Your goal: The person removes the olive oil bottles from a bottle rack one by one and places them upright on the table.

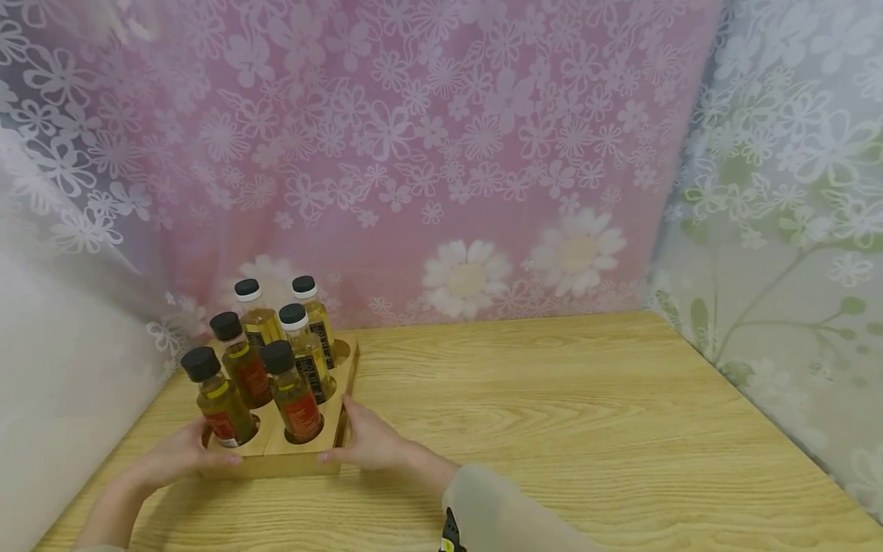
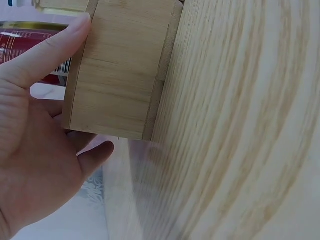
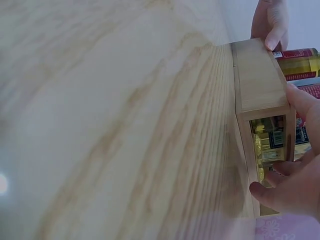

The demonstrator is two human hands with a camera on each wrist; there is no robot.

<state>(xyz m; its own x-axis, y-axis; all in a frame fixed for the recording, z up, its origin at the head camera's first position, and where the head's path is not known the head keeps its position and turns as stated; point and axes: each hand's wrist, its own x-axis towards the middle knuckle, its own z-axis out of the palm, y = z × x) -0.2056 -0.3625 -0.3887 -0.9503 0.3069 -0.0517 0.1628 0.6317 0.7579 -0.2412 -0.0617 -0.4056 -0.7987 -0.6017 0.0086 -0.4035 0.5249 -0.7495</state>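
A wooden bottle rack [image 1: 276,466] stands on the left part of the table, with several small glass bottles upright in its round holes. Three have dark caps and red labels, like the front bottle [image 1: 301,410]; three others have white-collared dark caps and black labels, like the clear one [image 1: 312,364]. My left hand [image 1: 172,460] grips the rack's left front corner, thumb along the front edge, as the left wrist view shows. At the right side, my right hand [image 1: 372,441] holds the rack. Its fingertips [image 3: 260,192] reach the open side, through which bottles show.
The wood-grain table [image 1: 538,414] stretches away to the right of the rack. Behind it hangs a pink flowered curtain [image 1: 414,153]; a pale one [image 1: 793,230] hangs at the right. A white wall-like sheet [image 1: 62,368] is close on the left.
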